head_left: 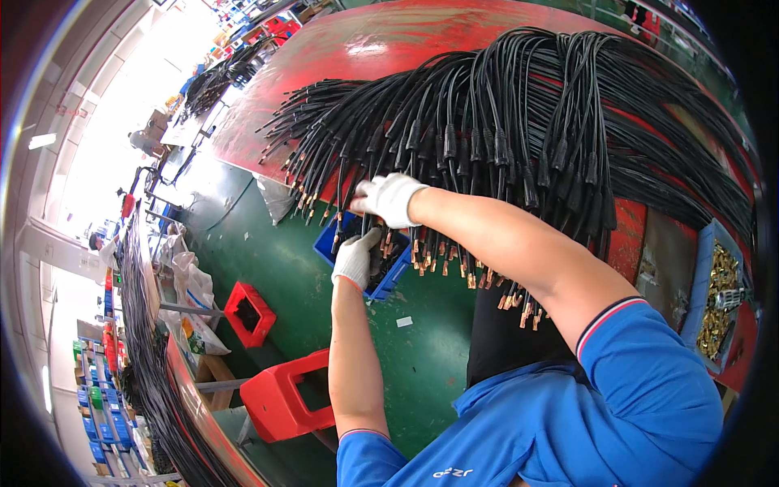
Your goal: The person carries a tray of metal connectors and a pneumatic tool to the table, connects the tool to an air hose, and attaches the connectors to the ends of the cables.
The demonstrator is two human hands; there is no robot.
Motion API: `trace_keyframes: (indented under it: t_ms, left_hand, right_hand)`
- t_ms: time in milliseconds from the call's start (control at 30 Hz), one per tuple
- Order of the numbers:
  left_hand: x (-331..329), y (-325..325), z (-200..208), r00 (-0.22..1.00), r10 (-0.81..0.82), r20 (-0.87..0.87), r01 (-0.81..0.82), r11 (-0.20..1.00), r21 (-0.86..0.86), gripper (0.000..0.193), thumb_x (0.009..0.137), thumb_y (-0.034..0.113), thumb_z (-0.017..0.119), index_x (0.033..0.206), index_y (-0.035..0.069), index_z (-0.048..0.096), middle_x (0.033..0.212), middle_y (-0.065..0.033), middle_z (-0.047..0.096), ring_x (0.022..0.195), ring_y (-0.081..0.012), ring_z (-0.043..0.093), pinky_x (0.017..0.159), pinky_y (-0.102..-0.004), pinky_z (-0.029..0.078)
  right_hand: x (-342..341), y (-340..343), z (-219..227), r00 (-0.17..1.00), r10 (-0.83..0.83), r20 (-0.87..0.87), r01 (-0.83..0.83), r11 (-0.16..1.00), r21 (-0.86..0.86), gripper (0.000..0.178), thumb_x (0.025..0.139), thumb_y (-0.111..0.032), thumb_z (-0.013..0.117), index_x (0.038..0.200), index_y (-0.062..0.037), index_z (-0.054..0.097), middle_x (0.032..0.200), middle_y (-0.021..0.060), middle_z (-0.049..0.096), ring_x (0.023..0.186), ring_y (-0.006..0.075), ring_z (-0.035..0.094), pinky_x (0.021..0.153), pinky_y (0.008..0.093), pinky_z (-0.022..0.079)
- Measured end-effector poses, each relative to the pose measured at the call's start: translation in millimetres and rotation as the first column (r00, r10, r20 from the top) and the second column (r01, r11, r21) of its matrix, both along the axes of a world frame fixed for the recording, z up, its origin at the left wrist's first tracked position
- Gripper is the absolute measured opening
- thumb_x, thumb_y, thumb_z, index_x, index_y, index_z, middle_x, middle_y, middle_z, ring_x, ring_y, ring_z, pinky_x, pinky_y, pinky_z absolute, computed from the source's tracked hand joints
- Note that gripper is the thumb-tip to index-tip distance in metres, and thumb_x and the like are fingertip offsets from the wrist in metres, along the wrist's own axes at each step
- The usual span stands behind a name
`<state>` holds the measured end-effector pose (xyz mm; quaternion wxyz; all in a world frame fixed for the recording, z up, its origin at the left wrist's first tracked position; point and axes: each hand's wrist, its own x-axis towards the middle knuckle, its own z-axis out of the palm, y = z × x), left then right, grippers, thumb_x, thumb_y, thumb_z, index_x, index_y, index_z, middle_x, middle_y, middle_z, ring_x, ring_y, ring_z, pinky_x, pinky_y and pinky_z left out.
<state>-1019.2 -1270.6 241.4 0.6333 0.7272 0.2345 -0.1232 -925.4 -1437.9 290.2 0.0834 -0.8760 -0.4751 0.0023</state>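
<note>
A thick bundle of black cables [454, 105] lies over the table, their bare copper terminal ends hanging past its near edge. My right hand [391, 200], in a white glove, reaches across to the left part of the bundle, its fingers closed around a black cable. Just below it, my gloved left hand [355, 258] is closed at the lower part of that cable; its fingertips are partly hidden. Under both hands a blue bin [396, 274] holds dark pieces too small to make out. Black sleeves sit on many of the cables above their copper ends.
The red table [324, 61] carries the bundle. At its right stands a grey-blue tray [696, 296] of brass-coloured parts. Left of me are a red stool [280, 398], a red crate [261, 331] on the green floor, and another bench with long black cables [146, 325].
</note>
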Motion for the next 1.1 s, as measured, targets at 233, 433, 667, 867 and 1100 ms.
trace_keyframes:
  t_ms: [233,433,667,867,1100]
  left_hand:
    - [-6.3,-23.7,12.2,0.959,0.228,-0.17,-0.284,0.738,-0.612,0.027,0.103,0.038,0.067,0.089,0.015,0.063,0.064,0.008,0.054,0.05,-0.0049,0.047,0.047,-0.0195,0.035]
    - [-7.4,7.8,-28.3,0.991,0.134,-0.025,-0.126,0.835,-0.535,0.039,0.103,0.044,0.065,0.076,0.019,0.051,0.06,0.0097,0.036,0.048,-0.0059,0.028,0.046,-0.0251,0.022]
    - [-15.6,6.0,-27.1,0.999,0.033,-0.006,-0.032,0.879,-0.475,0.036,0.105,0.036,0.062,0.076,0.018,0.051,0.055,0.0073,0.035,0.044,-0.008,0.03,0.043,-0.0268,0.022]
    - [-34.0,6.4,-27.2,0.996,0.092,-0.003,-0.085,0.907,-0.411,0.033,0.104,0.034,0.062,0.077,0.017,0.053,0.056,0.0059,0.038,0.043,-0.0083,0.033,0.043,-0.0264,0.023]
    - [-176.7,60.4,-62.1,0.925,0.288,-0.249,-0.376,0.787,-0.489,0.024,0.103,0.026,0.057,0.083,0.013,0.057,0.064,0.0006,0.05,0.049,-0.0137,0.044,0.045,-0.0262,0.033]
  right_hand:
    - [18.3,14.5,-4.8,0.923,0.062,-0.38,-0.036,0.997,0.074,0.039,0.091,-0.027,0.056,0.123,-0.0139,0.074,0.128,0.0119,0.069,0.121,0.0325,0.064,0.103,0.0445,0.051]
    - [2.0,23.1,-7.9,0.971,-0.019,-0.238,0.013,1.0,-0.028,0.037,0.099,-0.035,0.055,0.128,-0.0184,0.07,0.135,0.0098,0.064,0.125,0.0314,0.063,0.104,0.0454,0.051]
    - [-1.6,14.0,-9.8,0.984,0.003,-0.177,-0.01,0.999,-0.044,0.036,0.098,-0.038,0.058,0.126,-0.0175,0.069,0.131,0.0086,0.063,0.124,0.0299,0.061,0.103,0.0452,0.051]
    - [-3.5,15.2,-11.6,0.986,0.087,-0.139,-0.092,0.995,-0.031,0.036,0.097,-0.037,0.061,0.124,-0.0167,0.07,0.128,0.0101,0.064,0.12,0.0295,0.063,0.1,0.0454,0.052]
    - [3.7,14.6,-16.6,0.993,0.05,-0.103,-0.05,0.999,0.006,0.031,0.098,-0.04,0.06,0.113,-0.0165,0.072,0.12,0.0092,0.067,0.115,0.0294,0.064,0.097,0.0452,0.052]
